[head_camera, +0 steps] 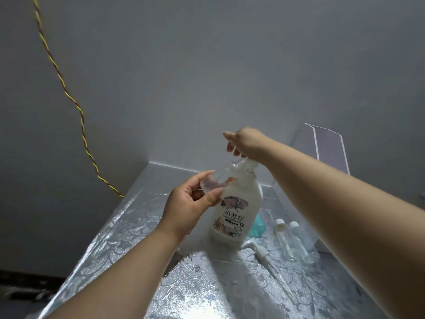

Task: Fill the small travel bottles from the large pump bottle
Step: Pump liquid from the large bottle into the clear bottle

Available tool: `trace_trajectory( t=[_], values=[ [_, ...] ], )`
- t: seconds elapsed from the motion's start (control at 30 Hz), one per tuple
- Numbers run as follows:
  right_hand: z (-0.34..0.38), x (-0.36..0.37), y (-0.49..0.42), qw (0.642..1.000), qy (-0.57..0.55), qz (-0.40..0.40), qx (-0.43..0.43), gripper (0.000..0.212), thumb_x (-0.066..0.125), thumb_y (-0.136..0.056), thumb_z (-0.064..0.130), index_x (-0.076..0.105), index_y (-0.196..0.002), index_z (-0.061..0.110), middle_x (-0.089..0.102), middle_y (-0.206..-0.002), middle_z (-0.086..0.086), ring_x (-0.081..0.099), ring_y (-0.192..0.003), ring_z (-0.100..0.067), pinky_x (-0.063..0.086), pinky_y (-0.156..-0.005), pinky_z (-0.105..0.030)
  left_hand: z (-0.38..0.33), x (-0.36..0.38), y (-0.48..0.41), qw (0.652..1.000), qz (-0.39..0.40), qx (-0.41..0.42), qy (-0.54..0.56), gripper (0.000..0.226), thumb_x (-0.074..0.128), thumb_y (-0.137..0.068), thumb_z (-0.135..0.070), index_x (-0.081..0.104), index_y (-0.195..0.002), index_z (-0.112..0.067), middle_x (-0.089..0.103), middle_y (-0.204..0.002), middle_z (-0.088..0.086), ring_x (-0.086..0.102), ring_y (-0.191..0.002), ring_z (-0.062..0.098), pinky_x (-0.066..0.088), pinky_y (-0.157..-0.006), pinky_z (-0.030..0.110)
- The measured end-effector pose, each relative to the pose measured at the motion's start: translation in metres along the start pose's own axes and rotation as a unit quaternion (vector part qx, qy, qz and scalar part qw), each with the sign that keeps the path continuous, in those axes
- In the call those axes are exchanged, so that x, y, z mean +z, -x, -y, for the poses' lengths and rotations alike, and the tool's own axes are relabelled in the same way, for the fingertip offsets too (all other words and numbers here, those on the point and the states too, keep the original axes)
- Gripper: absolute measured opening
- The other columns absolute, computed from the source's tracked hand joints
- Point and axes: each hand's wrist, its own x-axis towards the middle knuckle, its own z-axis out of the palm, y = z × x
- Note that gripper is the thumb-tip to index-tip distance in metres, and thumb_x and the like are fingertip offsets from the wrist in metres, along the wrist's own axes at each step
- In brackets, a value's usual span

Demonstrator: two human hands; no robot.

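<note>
Left hand (188,210) fingers (213,195) pinch small clear plastic travel bottle (220,175), tilted at the nozzle. Right hand (245,141) fingers (230,148) curl over large white plastic pump bottle (232,212), upright on silver embossed counter (128,231). Risk: mouth misaligned, liquid spills; a hard press could tip it.

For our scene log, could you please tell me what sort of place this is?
Probably a home counter in a room corner: silver embossed countertop, bare wall, twisted wire hanging down it.

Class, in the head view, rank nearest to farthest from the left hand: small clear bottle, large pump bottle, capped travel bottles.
1. Small clear bottle: in the left hand.
2. Large pump bottle: just right.
3. Capped travel bottles: far right.
</note>
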Motion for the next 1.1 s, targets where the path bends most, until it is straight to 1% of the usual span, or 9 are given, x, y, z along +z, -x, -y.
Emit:
trace_trajectory(
  t=[0.17, 0.27, 0.4, 0.53, 0.6, 0.7, 0.87, 0.97, 1.1],
  values=[
    [-0.005, 0.011, 0.001, 0.999, -0.033, 0.001, 0.018, 0.059, 0.026, -0.102, 0.039, 0.070, -0.105, 0.000, 0.068, -0.109, -0.020, 0.062, -0.098, -0.031, 0.041, -0.080, -0.029, 0.003, 0.000, 0.001, 1.000, 0.005, -0.011, -0.016, 0.059, 0.083, -0.052, -0.064, 0.065, -0.107, -0.053, 0.055, -0.096, 0.008, 0.054, -0.082, 0.027, 0.049, -0.090, 0.059],
    [-0.005, 0.015, 0.003, 0.999, -0.036, -0.003, 0.013, 0.059, 0.025, -0.103, 0.036, 0.069, -0.106, -0.002, 0.068, -0.109, -0.021, 0.061, -0.104, -0.034, 0.037, -0.076, -0.025, 0.003, 0.000, 0.002, 1.000, 0.003, -0.011, -0.021, 0.058, 0.082, -0.052, -0.064, 0.064, -0.107, -0.054, 0.056, -0.095, 0.009, 0.056, -0.081, 0.027, 0.053, -0.089, 0.054],
    [-0.005, 0.015, 0.004, 0.998, -0.055, -0.016, 0.007, 0.058, 0.028, -0.102, 0.039, 0.070, -0.102, -0.002, 0.069, -0.103, -0.020, 0.063, -0.097, -0.034, 0.040, -0.076, -0.028, 0.000, 0.000, 0.003, 1.000, 0.009, -0.006, -0.013, 0.047, 0.082, -0.056, -0.055, 0.066, -0.100, -0.056, 0.056, -0.095, 0.010, 0.057, -0.081, 0.027, 0.058, -0.085, 0.038],
    [0.000, 0.002, 0.001, 0.998, -0.062, -0.013, 0.011, 0.059, 0.031, -0.100, 0.045, 0.070, -0.100, 0.001, 0.066, -0.096, -0.014, 0.058, -0.082, -0.027, 0.045, -0.065, -0.028, -0.002, 0.002, 0.002, 1.000, 0.001, -0.008, 0.018, 0.047, 0.079, -0.061, -0.036, 0.067, -0.107, -0.036, 0.072, -0.094, 0.004, 0.065, -0.086, 0.025, 0.058, -0.080, 0.032],
    [0.002, -0.002, -0.001, 0.997, -0.071, -0.019, 0.006, 0.058, 0.031, -0.100, 0.046, 0.070, -0.101, 0.002, 0.066, -0.099, -0.014, 0.058, -0.082, -0.026, 0.048, -0.072, -0.031, -0.002, 0.003, 0.002, 1.000, -0.003, -0.010, 0.023, 0.056, 0.078, -0.062, -0.031, 0.063, -0.116, -0.026, 0.075, -0.098, 0.003, 0.068, -0.090, 0.025, 0.056, -0.079, 0.032],
    [-0.001, 0.004, -0.002, 0.999, -0.048, 0.002, 0.001, 0.058, 0.029, -0.101, 0.044, 0.070, -0.100, 0.002, 0.066, -0.098, -0.015, 0.059, -0.086, -0.028, 0.045, -0.078, -0.031, -0.003, 0.002, 0.002, 1.000, -0.011, -0.006, 0.019, 0.054, 0.079, -0.061, -0.035, 0.065, -0.112, -0.029, 0.073, -0.100, 0.011, 0.065, -0.087, 0.026, 0.057, -0.081, 0.034],
    [-0.007, 0.014, 0.000, 0.998, -0.070, -0.007, 0.006, 0.060, 0.026, -0.102, 0.041, 0.071, -0.100, 0.001, 0.069, -0.102, -0.019, 0.063, -0.094, -0.031, 0.045, -0.085, -0.032, 0.004, -0.001, 0.001, 1.000, 0.003, -0.014, 0.000, 0.060, 0.084, -0.050, -0.062, 0.067, -0.106, -0.049, 0.060, -0.095, 0.013, 0.059, -0.082, 0.028, 0.057, -0.086, 0.045],
    [-0.007, 0.018, -0.001, 0.998, -0.058, -0.015, 0.007, 0.060, 0.026, -0.102, 0.041, 0.071, -0.100, 0.001, 0.070, -0.101, -0.018, 0.060, -0.086, -0.027, 0.040, -0.076, -0.026, 0.007, -0.002, 0.000, 1.000, 0.003, -0.018, -0.009, 0.062, 0.083, -0.050, -0.064, 0.066, -0.108, -0.050, 0.057, -0.096, 0.010, 0.058, -0.082, 0.029, 0.057, -0.086, 0.046],
    [-0.009, 0.017, -0.001, 0.996, -0.081, -0.030, 0.003, 0.058, 0.030, -0.101, 0.042, 0.071, -0.094, 0.002, 0.067, -0.088, -0.013, 0.060, -0.080, -0.026, 0.041, -0.066, -0.027, 0.001, 0.000, 0.002, 1.000, -0.004, -0.016, 0.001, 0.052, 0.082, -0.056, -0.052, 0.067, -0.105, -0.041, 0.066, -0.095, 0.016, 0.064, -0.083, 0.031, 0.058, -0.082, 0.035]
  ],
)
